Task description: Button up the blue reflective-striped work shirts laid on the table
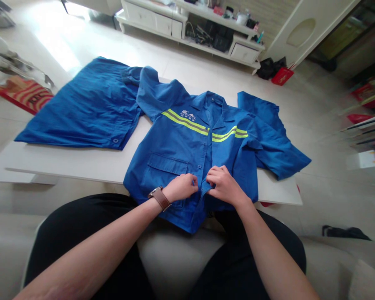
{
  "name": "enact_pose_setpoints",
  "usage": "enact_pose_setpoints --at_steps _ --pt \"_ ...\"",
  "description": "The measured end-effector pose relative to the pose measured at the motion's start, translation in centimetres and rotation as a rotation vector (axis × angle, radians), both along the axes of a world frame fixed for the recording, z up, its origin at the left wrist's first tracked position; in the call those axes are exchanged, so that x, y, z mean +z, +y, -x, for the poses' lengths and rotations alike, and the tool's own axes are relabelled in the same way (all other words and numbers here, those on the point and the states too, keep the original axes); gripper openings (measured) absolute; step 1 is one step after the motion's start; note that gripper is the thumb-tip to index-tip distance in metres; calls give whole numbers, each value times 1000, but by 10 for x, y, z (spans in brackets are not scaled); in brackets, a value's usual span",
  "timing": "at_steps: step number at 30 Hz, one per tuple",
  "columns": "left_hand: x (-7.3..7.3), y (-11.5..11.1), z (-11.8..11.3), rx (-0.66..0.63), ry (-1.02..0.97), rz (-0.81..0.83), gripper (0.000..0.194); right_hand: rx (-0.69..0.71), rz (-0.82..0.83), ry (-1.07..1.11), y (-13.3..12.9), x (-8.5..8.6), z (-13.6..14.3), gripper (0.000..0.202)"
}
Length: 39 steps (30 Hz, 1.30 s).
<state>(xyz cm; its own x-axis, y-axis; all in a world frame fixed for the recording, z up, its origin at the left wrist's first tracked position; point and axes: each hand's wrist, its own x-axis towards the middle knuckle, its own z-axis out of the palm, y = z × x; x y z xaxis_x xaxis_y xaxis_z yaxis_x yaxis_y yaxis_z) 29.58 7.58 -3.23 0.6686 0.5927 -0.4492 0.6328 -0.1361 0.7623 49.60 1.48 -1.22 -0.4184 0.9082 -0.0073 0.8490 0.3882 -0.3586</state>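
Note:
A blue work jacket (178, 143) lies front side up, its collar away from me and its hem hanging over the table's near edge. A yellow-green and grey stripe crosses its chest, with a white logo above. The upper front is partly open along the button edge. My left hand (183, 186), with a brown watch strap at the wrist, is closed in a pinch at the buttoned front edge, below a visible button. Beside it, my right hand (224, 184) is closed on the opposite front edge, which it lifts slightly. Its fingertips are partly hidden by cloth.
Another blue garment (84, 106) lies spread at the left of the white table (71, 164). More blue cloth (261, 109) lies behind the jacket's right-hand sleeve. A red patterned bag (25, 93) is at far left. Beyond the floor stands a white cabinet (150, 18); a red bag (282, 76) sits nearby.

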Motion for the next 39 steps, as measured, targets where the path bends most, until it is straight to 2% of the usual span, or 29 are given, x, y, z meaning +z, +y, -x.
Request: enact_pose_setpoints --at_steps 2,7,10,12,15,18,22,25,28,31,35,37,39 --pt "0 -1 -4 42 -90 49 12 -3 -24 2 0 0 -2 26" --pt "-6 -6 -15 163 -329 564 27 -46 -95 9 0 5 -8 26" --pt "-8 -9 -17 264 -403 728 38 -77 -111 20 0 10 -14 23" --pt "-8 -10 -16 277 -426 806 45 -90 -114 29 -1 12 -18 21" --pt "-6 -13 -16 245 -448 820 53 -103 -118 19 -3 13 -21 21" --pt "-8 -18 -16 167 -444 736 60 -123 -122 16 -3 11 -21 20" --pt "-11 -23 -17 112 -446 628 48 -153 -142 91 -2 10 -24 25" --pt "-10 -23 -16 129 -444 674 42 -169 -171 137 -1 9 -26 23" --pt "-8 -22 -14 147 -463 747 45 -138 -148 144 -1 7 -27 13" --pt "-7 -20 -15 175 -478 786 45 -88 -110 146 -2 5 -25 19" --pt "-7 -18 -17 321 -543 914 37 -78 -57 147 -2 5 -23 15" --pt "-7 -17 -17 364 -548 919 38 -104 -45 147 -3 6 -22 15" --pt "-7 -16 -17 347 -538 889 37 -104 -42 155 -3 8 -21 17"
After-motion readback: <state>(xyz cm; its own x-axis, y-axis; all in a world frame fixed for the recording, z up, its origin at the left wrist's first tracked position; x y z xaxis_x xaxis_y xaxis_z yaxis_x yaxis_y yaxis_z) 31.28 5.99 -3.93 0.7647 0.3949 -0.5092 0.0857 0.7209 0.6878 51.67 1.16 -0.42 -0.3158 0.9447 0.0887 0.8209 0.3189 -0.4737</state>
